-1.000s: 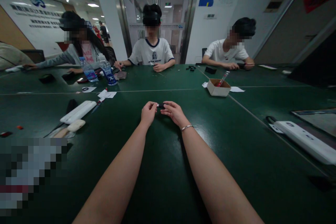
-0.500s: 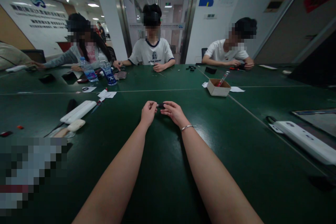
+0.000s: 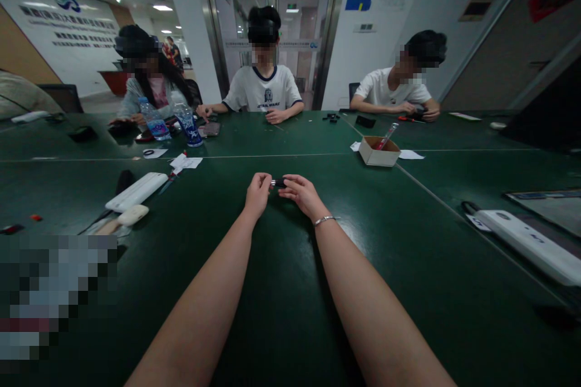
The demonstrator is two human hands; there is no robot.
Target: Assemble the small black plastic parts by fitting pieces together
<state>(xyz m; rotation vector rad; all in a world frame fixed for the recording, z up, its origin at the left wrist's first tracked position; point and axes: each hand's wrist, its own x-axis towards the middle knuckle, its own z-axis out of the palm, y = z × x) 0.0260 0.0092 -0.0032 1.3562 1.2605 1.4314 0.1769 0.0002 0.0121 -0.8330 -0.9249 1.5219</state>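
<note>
Both my hands meet over the middle of the green table, joined by a small black cylinder with a silver end; its exact kind is too small to tell. The fingertips of my left hand pinch it at the silver end. My right hand, with a silver bracelet at the wrist, grips the black end between thumb and fingers. The object lies roughly level, pointing sideways. My fingers hide both of its tips.
Left of my hands lie a white power strip and white paper pieces. Two plastic bottles stand beyond. A small cardboard box sits ahead to the right, another white power strip nearer. Three people sit across the table.
My hands stay almost in place, with a little more of the silver part showing between them. Across the table, the person at left has drawn an outstretched arm back in.
</note>
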